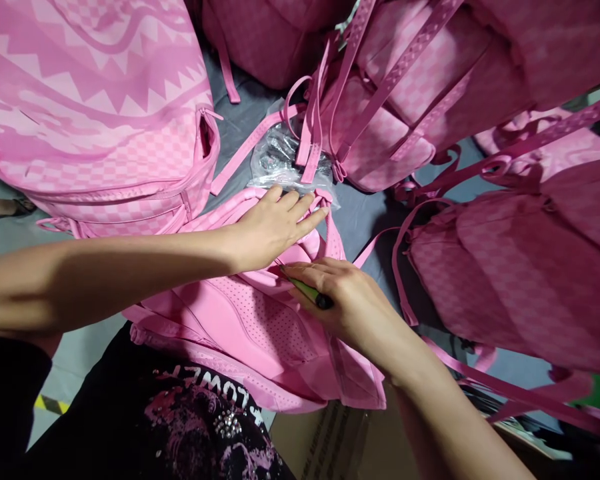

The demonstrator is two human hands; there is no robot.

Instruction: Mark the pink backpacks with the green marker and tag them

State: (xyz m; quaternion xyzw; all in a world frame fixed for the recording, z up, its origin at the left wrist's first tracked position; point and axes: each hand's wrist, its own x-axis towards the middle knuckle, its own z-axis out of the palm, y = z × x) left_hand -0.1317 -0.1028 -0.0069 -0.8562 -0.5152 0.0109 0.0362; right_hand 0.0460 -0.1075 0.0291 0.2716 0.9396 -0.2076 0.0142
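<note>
A pink backpack [250,327] lies back-side up in front of me, its perforated padding facing me. My left hand [273,223] rests flat on its upper part, fingers stretched out over the pink straps. My right hand [343,297] is closed around a thin green tool with a dark tip [307,292], pressed against the backpack just below the left hand.
Several more pink checkered backpacks lie around: a large one with a zigzag print [95,113] at upper left, others at the top [405,87] and right [520,267]. A clear plastic bag [275,160] lies on the grey surface. A cardboard box [340,440] sits at the bottom.
</note>
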